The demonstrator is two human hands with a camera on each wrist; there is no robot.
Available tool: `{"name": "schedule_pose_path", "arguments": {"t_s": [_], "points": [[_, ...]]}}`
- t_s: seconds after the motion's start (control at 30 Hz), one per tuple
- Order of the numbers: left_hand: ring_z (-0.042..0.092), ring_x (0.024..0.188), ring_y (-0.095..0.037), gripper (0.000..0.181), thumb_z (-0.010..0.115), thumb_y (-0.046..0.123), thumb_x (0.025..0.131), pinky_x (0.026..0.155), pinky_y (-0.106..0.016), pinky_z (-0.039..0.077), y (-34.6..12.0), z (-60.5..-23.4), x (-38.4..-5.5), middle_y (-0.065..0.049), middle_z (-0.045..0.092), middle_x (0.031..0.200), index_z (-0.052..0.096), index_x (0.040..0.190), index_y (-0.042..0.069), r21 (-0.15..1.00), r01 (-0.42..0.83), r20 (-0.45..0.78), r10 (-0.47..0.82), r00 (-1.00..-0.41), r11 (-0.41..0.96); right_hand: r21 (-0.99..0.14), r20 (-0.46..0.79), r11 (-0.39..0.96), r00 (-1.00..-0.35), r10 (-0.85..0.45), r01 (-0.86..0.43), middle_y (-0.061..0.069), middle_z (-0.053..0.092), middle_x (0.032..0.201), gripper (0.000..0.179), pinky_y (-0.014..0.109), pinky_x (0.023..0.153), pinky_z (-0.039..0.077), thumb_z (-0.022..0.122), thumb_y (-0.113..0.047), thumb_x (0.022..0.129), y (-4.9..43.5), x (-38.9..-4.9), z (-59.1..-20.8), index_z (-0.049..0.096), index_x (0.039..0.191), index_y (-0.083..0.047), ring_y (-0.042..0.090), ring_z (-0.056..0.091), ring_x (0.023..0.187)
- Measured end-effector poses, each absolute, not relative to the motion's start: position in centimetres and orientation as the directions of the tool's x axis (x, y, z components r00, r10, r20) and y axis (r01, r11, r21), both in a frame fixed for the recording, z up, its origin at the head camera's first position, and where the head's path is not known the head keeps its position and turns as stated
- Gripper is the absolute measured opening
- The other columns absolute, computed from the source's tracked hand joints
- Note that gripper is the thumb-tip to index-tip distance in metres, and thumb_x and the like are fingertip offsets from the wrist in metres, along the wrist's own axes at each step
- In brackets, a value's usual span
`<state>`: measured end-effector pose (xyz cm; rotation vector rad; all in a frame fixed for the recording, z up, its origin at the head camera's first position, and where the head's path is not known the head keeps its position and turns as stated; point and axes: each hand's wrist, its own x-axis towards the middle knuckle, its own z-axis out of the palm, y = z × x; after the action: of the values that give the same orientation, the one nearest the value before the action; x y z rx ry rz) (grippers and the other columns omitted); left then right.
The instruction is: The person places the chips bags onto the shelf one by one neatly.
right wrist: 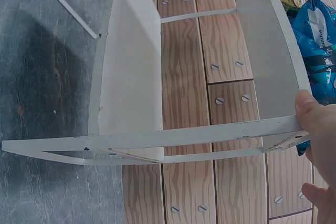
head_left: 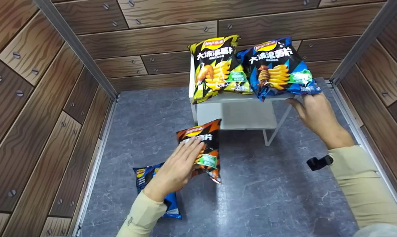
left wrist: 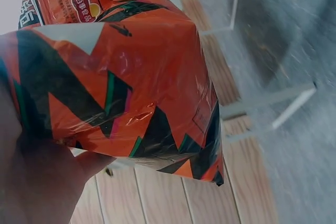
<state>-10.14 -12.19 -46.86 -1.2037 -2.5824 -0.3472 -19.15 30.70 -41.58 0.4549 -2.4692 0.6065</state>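
Observation:
My left hand [head_left: 175, 166] grips an orange-and-black bag of potato chips [head_left: 209, 160], its fingers spread across the front. In the left wrist view the thumb [left wrist: 92, 163] shows at the bag's underside [left wrist: 152, 87]. At the right corner of a small white two-tier rack [head_left: 238, 115], my right hand [head_left: 320, 115] holds the top tier's edge. The right wrist view has the thumb [right wrist: 310, 106] on the frame and other fingers beyond it. On that top tier lie a yellow chip bag [head_left: 218, 70] and a blue chip bag [head_left: 277, 67], side by side.
Another blue chip bag [head_left: 173, 205] is on the grey floor [head_left: 145, 131], partly covered by my left forearm. Wood-patterned walls [head_left: 159, 19] enclose the space at the back and both sides. The rack stands near the back wall on thin white legs [head_left: 267, 138].

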Motion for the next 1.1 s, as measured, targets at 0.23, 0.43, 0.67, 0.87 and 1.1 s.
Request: {"name": "schedule_pose_path", "arguments": {"t_s": [0.23,0.43,0.67,0.87,1.1], "points": [[0.031,0.150,-0.027,0.063,0.050,0.002,0.098,0.122,-0.043,0.029,-9.6,-46.3,-11.7,-0.013,0.033,0.161,0.025,0.156,0.003,0.102,0.808,0.339,0.743,-0.577,0.581,-0.335,0.569,0.837,-0.801,-0.187,-0.434,0.028,0.063,0.126,0.045,0.061,0.098,0.045,0.071,-0.012,0.090,30.8,-19.1,-41.6,0.059,0.131,0.003,0.048,0.057,0.117],[0.031,0.149,-0.027,0.061,0.052,0.012,0.101,0.123,-0.040,0.028,-7.6,-45.7,-12.6,-0.014,0.035,0.159,0.025,0.155,0.001,0.088,0.845,0.347,0.779,-0.523,0.528,-0.354,0.556,0.834,-0.812,-0.176,-0.423,0.028,0.061,0.130,0.046,0.061,0.100,0.044,0.071,-0.013,0.091,30.8,-19.0,-41.5,0.058,0.133,0.002,0.048,0.055,0.121],[0.032,0.149,-0.029,0.055,0.045,0.007,0.102,0.123,-0.040,0.028,-5.2,-45.1,-13.9,-0.016,0.035,0.159,0.028,0.154,0.001,0.031,0.857,0.358,0.795,-0.489,0.514,-0.352,0.545,0.840,-0.820,-0.174,-0.412,0.026,0.059,0.134,0.048,0.061,0.103,0.043,0.070,-0.014,0.091,30.8,-19.0,-41.4,0.056,0.136,-0.001,0.047,0.053,0.125],[0.027,0.151,-0.027,0.055,0.043,0.015,0.105,0.125,-0.040,0.023,-3.4,-45.3,-15.2,-0.013,0.029,0.162,0.025,0.157,0.005,0.048,0.837,0.242,0.807,-0.539,0.545,-0.351,0.551,0.840,-0.817,-0.173,-0.414,0.026,0.060,0.133,0.047,0.061,0.103,0.043,0.070,-0.014,0.091,30.7,-19.0,-41.3,0.057,0.134,0.000,0.048,0.053,0.124],[0.028,0.151,-0.028,0.055,0.038,0.029,0.107,0.124,-0.044,0.025,-1.1,-47.1,-17.2,-0.012,0.030,0.162,0.027,0.156,0.007,0.030,0.827,0.199,0.807,-0.555,0.561,-0.345,0.568,0.845,-0.807,-0.158,-0.408,0.030,0.062,0.125,0.041,0.064,0.098,0.044,0.072,-0.013,0.090,30.8,-19.2,-41.5,0.061,0.126,0.004,0.051,0.055,0.117]]}}
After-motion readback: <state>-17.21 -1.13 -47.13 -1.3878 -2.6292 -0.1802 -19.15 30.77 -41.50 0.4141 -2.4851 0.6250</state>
